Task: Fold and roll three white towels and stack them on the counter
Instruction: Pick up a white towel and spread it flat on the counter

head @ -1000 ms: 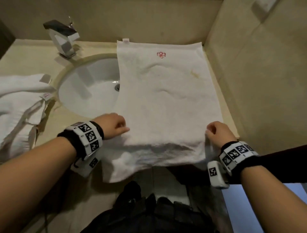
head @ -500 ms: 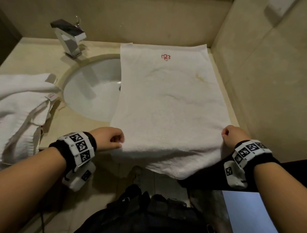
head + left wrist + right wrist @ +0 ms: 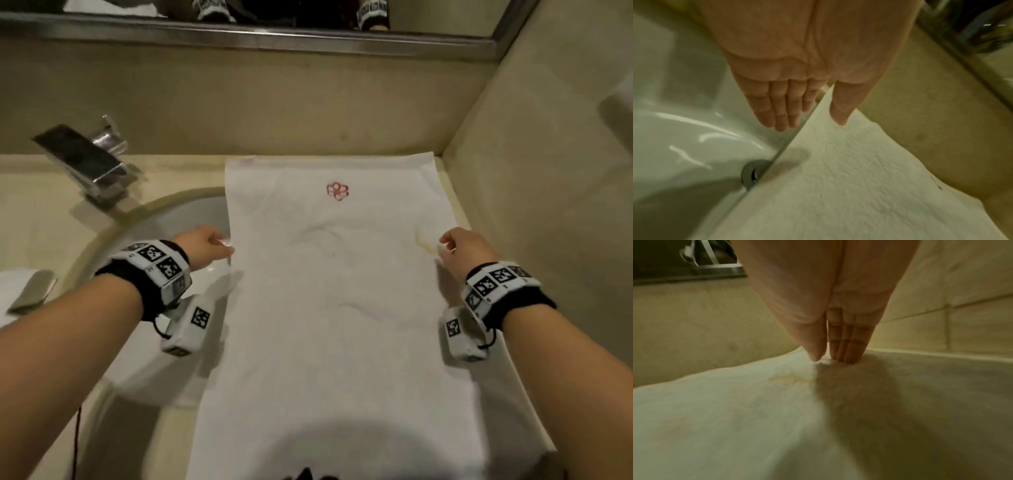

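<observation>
Left hand [image 3: 202, 245] holds the left long edge of the towel [image 3: 335, 308]: in the left wrist view the thumb [image 3: 842, 105] lies on top of the cloth, the fingers [image 3: 777, 110] reach straight down beside or under the edge, uncurled. Whether they press up against the thumb I cannot tell. Right hand [image 3: 467, 246] sits at the right edge, thumb and fingers straight and close together, tips down on the cloth; whether any cloth is nipped between them is not shown.

Counter [image 3: 37, 212]: pale stone, set into a wall corner. The towel lies spread flat lengthwise on it, far end near the back wall, near end hanging over the front edge, left margin over the sink [image 3: 164, 246]. A second white towel [image 3: 10, 287] lies well left of the sink, only partly in view. Faucet [image 3: 85, 164] stands behind the sink. Red emblem [image 3: 337, 191] near the towel's far end; yellowish stain [image 3: 424, 242] just beside the right hand.

Judgement: first towel, fold stage, nothing rolled or stacked in view. Both hands at mid-length suggests a fold along or across the towel. Next move calls for a firm grip on both edges, equal lift, and corners matched; the side over the sink has no support and may sag.
</observation>
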A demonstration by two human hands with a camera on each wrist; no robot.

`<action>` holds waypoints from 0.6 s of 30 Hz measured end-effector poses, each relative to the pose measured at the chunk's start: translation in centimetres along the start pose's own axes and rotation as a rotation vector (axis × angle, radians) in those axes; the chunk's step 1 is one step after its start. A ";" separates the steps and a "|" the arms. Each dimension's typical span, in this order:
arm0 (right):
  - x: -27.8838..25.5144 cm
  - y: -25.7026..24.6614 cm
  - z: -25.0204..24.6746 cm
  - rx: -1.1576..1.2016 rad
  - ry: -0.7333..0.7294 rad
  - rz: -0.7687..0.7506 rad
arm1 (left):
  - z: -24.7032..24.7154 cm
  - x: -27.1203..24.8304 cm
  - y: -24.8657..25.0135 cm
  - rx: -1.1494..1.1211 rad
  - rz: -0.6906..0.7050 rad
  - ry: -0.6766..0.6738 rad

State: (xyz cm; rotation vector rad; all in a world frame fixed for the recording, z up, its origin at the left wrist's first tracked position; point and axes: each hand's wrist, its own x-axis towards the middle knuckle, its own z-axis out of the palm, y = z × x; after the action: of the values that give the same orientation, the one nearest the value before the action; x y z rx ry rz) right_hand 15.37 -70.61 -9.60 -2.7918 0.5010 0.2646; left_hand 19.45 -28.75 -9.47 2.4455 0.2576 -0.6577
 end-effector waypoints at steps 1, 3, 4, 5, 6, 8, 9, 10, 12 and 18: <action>2.1 -0.3 0.1 -0.011 -0.002 0.015 | -0.1 2.1 0.2 -0.058 -0.041 -0.007; 5.5 -0.4 0.4 -0.056 -0.011 0.033 | 0.4 5.6 0.3 -0.162 -0.121 -0.010; 6.5 -0.4 0.5 -0.084 -0.019 0.045 | 1.0 6.9 0.1 -0.233 -0.148 -0.009; 7.4 -0.3 0.5 -0.102 -0.029 0.067 | 1.4 7.8 0.3 -0.328 -0.170 -0.011; 8.4 -0.1 0.6 -0.109 -0.039 0.091 | 1.8 8.9 0.4 -0.431 -0.185 -0.006; 9.3 0.2 0.4 -0.137 -0.071 0.132 | 2.1 10.2 1.1 -0.533 -0.194 0.028; 9.5 0.2 0.2 -0.157 -0.083 0.148 | 2.0 10.5 1.5 -0.535 -0.174 0.036; 9.6 0.3 0.0 -0.170 -0.094 0.161 | 1.7 10.7 2.1 -0.545 -0.146 0.047; 9.6 0.3 -0.3 -0.182 -0.101 0.186 | 1.1 10.9 2.8 -0.560 -0.085 0.074; 8.5 -0.8 0.0 -0.181 -0.103 0.177 | 0.8 9.5 -0.2 -0.652 -0.145 0.005</action>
State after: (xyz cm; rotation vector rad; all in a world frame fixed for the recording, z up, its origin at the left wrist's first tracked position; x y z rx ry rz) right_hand 23.52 -72.58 -11.38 -2.8907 0.7332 0.5126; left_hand 27.23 -28.76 -15.01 1.8133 0.5596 -0.5224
